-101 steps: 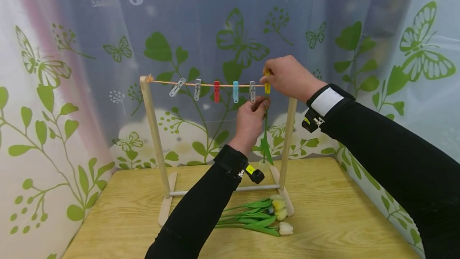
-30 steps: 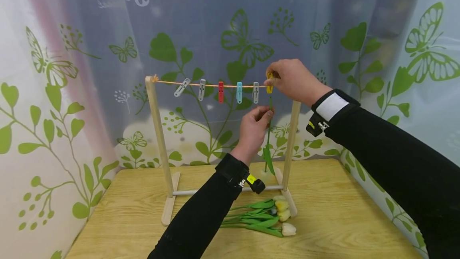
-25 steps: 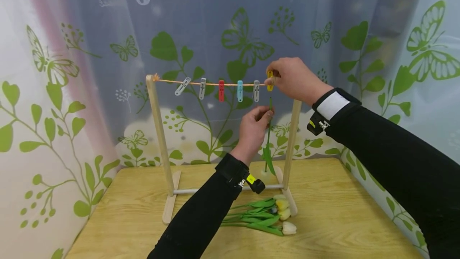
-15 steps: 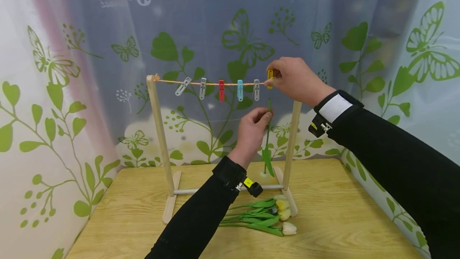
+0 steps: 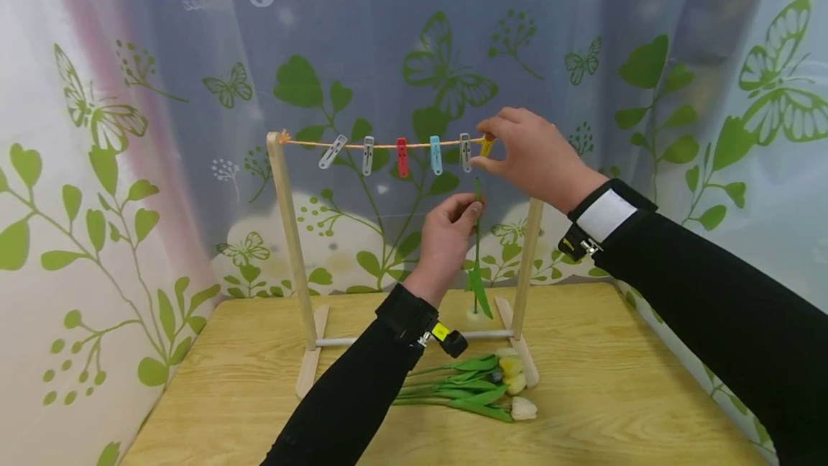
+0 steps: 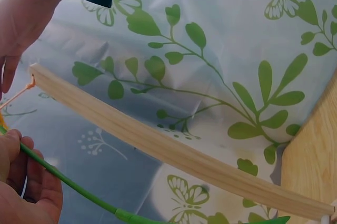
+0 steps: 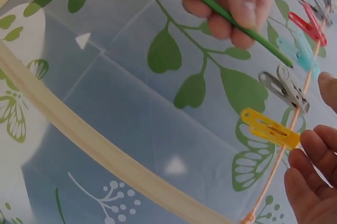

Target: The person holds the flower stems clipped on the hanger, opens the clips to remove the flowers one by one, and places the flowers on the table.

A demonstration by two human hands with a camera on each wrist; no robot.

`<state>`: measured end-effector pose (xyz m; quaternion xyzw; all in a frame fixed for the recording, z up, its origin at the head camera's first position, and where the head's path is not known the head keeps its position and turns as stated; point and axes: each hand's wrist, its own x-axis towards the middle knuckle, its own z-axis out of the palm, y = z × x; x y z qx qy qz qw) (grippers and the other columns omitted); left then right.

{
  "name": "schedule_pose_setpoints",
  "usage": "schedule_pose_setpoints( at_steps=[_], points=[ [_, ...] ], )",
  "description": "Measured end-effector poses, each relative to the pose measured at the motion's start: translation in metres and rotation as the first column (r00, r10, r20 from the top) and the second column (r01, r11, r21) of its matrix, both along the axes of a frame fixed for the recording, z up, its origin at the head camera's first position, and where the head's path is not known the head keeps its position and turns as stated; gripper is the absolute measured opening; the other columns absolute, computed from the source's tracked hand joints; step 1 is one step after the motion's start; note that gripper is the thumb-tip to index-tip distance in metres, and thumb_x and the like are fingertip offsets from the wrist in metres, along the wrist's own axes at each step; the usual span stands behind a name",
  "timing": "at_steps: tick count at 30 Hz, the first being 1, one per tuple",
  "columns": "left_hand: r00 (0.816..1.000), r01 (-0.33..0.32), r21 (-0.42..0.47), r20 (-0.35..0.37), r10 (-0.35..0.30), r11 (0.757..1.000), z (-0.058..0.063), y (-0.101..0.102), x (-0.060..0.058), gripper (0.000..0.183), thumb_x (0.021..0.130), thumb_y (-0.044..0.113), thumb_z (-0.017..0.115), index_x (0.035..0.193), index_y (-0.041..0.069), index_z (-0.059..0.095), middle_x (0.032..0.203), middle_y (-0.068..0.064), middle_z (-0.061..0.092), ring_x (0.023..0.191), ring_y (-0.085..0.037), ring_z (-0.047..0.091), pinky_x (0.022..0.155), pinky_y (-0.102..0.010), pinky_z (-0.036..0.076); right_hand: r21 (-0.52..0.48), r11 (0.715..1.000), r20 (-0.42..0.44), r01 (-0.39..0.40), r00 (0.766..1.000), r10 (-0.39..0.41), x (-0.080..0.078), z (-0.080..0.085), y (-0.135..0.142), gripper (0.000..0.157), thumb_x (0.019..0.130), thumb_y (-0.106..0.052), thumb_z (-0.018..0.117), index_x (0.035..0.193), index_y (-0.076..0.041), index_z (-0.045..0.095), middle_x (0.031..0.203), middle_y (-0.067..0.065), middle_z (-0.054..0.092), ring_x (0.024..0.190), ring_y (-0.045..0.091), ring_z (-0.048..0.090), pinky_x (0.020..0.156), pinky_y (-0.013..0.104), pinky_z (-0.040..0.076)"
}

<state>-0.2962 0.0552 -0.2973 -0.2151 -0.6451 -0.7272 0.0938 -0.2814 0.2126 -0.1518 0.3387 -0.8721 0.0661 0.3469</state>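
My left hand [image 5: 446, 239] pinches the green stem [image 5: 477, 236] of an upside-down artificial tulip near its cut end. The tulip's pale bloom [image 5: 475, 315] hangs low behind the stand's bottom bar. In the right wrist view, the stem tip [image 7: 284, 61] is apart from the yellow clothespin [image 7: 268, 129], which is clipped on the orange cord [image 7: 268, 182]. My right hand [image 5: 537, 157] is beside that clothespin, thumb and fingers spread apart, fingertips right at its cord end. Grey, blue and red clothespins [image 5: 402, 158] hang farther left along the cord.
A wooden stand [image 5: 291, 243] holds the cord between two posts on the wood-grain table [image 5: 601, 372]. Several white and yellow tulips [image 5: 479, 387] lie in front of its bottom bar. A patterned curtain [image 5: 349, 34] hangs close behind and at both sides.
The stem's end has dropped from the yellow clothespin to below it, still in my left hand. My right thumb and fingers, earlier pinching the clothespin, have spread apart. The clothespin has turned.
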Motion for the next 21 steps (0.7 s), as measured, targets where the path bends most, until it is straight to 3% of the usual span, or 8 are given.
schedule_pose_setpoints(
  at_steps=[8,13,21],
  points=[
    [1.0,0.004,0.032,0.004,-0.004,0.999,-0.003,-0.004,0.002,0.025,0.103,0.03,0.064,0.123,0.02,0.074,0.123,-0.005,0.072,0.115,-0.023,0.065,0.102,-0.042,0.058,-0.033,0.999,-0.119,-0.034,0.992,0.03,0.006,-0.019,-0.003,0.038,0.091,-0.025,0.084,0.117,0.001,0.072,0.102,0.015,0.068,0.09,0.032,0.062,0.074,0.043,0.058],
    [1.0,0.018,0.049,-0.001,-0.018,0.999,-0.006,-0.007,0.003,0.024,0.104,0.028,0.063,0.124,0.019,0.073,0.122,-0.004,0.071,0.122,-0.034,0.062,0.104,-0.043,0.056,-0.091,0.994,-0.07,-0.053,0.996,0.047,0.013,-0.037,-0.004,0.033,0.093,-0.026,0.081,0.113,-0.002,0.072,0.102,0.013,0.068,0.094,0.029,0.067,0.08,0.042,0.062],
    [1.0,0.017,0.043,0.007,-0.017,0.999,-0.011,-0.016,0.005,0.027,0.104,0.031,0.063,0.127,0.018,0.071,0.121,-0.01,0.068,0.113,-0.025,0.064,0.1,-0.04,0.058,-0.205,0.976,0.05,-0.07,0.995,0.082,0.023,-0.08,-0.008,0.03,0.095,-0.022,0.079,0.117,-0.003,0.072,0.1,0.01,0.067,0.091,0.025,0.066,0.078,0.038,0.063]
  ],
)
